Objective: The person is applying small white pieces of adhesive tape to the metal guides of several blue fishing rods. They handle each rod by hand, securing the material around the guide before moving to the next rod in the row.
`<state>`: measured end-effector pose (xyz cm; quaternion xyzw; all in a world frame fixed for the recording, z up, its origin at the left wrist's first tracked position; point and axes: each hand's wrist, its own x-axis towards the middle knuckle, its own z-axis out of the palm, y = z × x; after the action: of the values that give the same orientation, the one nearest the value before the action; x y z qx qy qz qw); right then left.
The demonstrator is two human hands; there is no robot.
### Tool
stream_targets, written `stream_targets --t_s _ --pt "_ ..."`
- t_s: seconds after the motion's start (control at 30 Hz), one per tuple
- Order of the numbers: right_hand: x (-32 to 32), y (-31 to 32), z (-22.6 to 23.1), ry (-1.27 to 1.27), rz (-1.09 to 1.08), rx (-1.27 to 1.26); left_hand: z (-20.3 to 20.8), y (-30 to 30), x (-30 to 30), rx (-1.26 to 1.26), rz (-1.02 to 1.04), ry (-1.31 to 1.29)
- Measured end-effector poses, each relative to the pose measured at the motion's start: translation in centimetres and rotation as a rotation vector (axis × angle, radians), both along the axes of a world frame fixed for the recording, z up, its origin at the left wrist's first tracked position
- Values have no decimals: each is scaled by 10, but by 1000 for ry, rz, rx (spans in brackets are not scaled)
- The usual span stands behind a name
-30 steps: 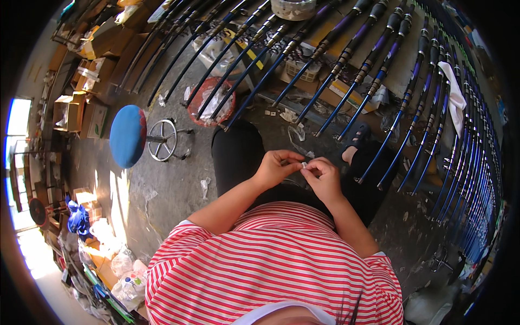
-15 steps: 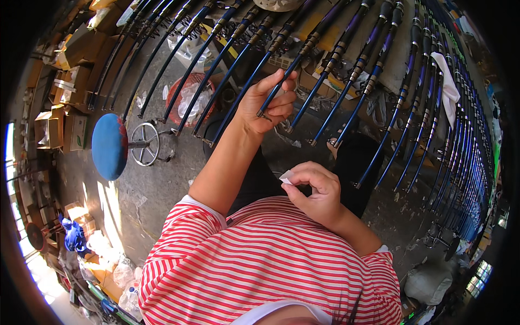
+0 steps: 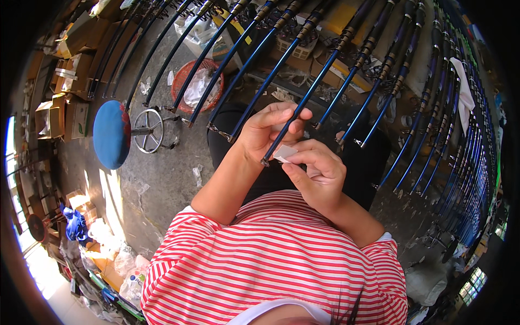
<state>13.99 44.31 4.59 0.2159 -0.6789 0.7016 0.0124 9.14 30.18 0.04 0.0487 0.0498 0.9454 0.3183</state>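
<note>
Rod (image 3: 316,81): blue, held low on its shaft by the left grip (image 3: 264,132), digits closed about it.
Long axis: slants from far right to near left; the tip (image 3: 265,161) sticks out on the near side of the left grip.
Slip (image 3: 285,153): small and white, pinched between thumb and forefinger of the right grip (image 3: 320,172), reaching left from those fingertips.
Slip to rod: just right of the shaft's last stretch, near the tip and on the near side of the left grip.
Nearer hand: left for the shaft, which it holds; right for the slip, coming in from the near right.
Neighbours: one rod (image 3: 277,70) slants by on the left, another (image 3: 340,97) on the right, both roughly in line with the held one.
Contact: whether slip and shaft touch, or one merely overlaps the other in view, cannot be told.
Hidden: the slip's underside, the left palm and the right hand's curled fingers.
Cut off: far ends of several rods, at the upper edge.
Hard to make out: fittings at the tip, dark against the black trousers (image 3: 364,157).
</note>
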Motion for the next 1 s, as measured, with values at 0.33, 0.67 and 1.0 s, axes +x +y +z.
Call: stream_targets --t_s 0.33,0.67,1.0 --pt "-4 2 -3 124 78 57 4 -1 4 4 -3 -25" --pt "-5 2 -4 177 75 56 4 0 6 -44 -2 -11" --pt "-5 2 0 177 101 74 4 -1 7 -39 -11 -36"
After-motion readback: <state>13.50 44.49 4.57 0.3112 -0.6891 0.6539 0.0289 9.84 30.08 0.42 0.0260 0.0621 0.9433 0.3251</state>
